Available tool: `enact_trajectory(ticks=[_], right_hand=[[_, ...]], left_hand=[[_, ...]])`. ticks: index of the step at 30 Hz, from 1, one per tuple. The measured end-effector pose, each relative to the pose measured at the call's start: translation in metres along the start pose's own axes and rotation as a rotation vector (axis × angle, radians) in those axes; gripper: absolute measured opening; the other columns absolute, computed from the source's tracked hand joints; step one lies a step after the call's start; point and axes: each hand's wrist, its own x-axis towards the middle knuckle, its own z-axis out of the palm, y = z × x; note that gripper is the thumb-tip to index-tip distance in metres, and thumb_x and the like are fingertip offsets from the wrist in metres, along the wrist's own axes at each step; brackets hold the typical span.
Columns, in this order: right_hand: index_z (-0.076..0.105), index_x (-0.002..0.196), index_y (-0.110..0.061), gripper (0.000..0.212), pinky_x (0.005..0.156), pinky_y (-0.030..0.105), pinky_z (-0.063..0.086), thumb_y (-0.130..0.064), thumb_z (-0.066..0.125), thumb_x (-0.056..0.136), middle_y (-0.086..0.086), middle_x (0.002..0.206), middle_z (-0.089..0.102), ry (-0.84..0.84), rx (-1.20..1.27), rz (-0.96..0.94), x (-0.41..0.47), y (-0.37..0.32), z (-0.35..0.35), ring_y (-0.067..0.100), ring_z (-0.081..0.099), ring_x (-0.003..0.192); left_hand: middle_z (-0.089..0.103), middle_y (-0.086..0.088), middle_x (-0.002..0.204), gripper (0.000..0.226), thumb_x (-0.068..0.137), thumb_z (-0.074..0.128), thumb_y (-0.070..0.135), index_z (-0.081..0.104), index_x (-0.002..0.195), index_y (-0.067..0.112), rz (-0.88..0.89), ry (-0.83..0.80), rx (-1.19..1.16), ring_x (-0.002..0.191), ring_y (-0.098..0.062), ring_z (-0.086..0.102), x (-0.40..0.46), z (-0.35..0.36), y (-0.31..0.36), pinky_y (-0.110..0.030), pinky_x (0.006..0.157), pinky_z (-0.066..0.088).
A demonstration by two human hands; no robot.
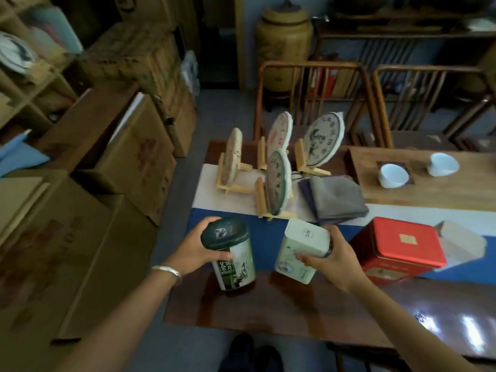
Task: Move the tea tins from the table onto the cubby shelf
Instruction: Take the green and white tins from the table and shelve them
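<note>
A dark-lidded green tea tin [233,253] is gripped near its top by the left hand [197,248], at the counter's [268,307] near left corner. Just right of it, a pale green square tin [300,251], tilted, is clasped by the right hand [335,260]. Further right, a red rectangular tin [400,247] and a pale box [461,244] are seen on the blue cloth [265,237]. Beyond, round paper-wrapped tea cakes [279,181] are propped on wooden stands.
</note>
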Motion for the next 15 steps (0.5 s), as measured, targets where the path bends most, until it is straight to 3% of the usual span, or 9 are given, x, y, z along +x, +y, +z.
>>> enact_trajectory(ticks=[4, 9, 13, 15], right_hand=[[0.049, 0.1, -0.035, 0.062, 0.065, 0.018, 0.052, -0.031, 0.091, 0.055, -0.015, 0.102, 0.067, -0.146, 0.115, -0.084, 0.006, -0.035, 0.017, -0.003, 0.063, 0.093], [0.052, 0.106, -0.028, 0.06, 0.06, 0.011, 0.051, -0.028, 0.089, 0.059, -0.014, 0.103, 0.065, -0.362, 0.14, -0.315, 0.011, -0.115, 0.071, -0.009, 0.062, 0.088], [0.052, 0.105, -0.033, 0.055, 0.062, 0.018, 0.053, -0.033, 0.087, 0.063, -0.012, 0.102, 0.067, -0.485, 0.189, -0.455, -0.01, -0.181, 0.127, 0.0, 0.064, 0.088], [0.053, 0.105, -0.035, 0.053, 0.065, 0.018, 0.054, -0.035, 0.086, 0.064, -0.01, 0.105, 0.068, -0.568, 0.216, -0.519, -0.028, -0.214, 0.156, 0.001, 0.066, 0.09]], left_hand=[[0.065, 0.002, 0.115, 0.079, 0.058, 0.09, 0.004, 0.052, 0.125, 0.022, -0.057, 0.155, -0.08, 0.1, -0.003, 0.065, -0.054, -0.046, 0.006, -0.018, 0.077, 0.053], [0.064, 0.005, 0.117, 0.078, 0.061, 0.089, 0.008, 0.051, 0.127, 0.027, -0.055, 0.413, -0.131, 0.103, -0.006, 0.064, -0.139, -0.1, 0.016, -0.022, 0.081, 0.054], [0.063, 0.004, 0.11, 0.071, 0.069, 0.084, 0.015, 0.041, 0.125, 0.022, -0.054, 0.705, -0.169, 0.088, -0.005, 0.065, -0.219, -0.136, 0.016, -0.016, 0.067, 0.052], [0.062, 0.004, 0.111, 0.073, 0.067, 0.085, 0.025, 0.038, 0.124, 0.024, -0.061, 0.839, -0.194, 0.09, -0.007, 0.065, -0.262, -0.152, 0.017, -0.016, 0.067, 0.052]])
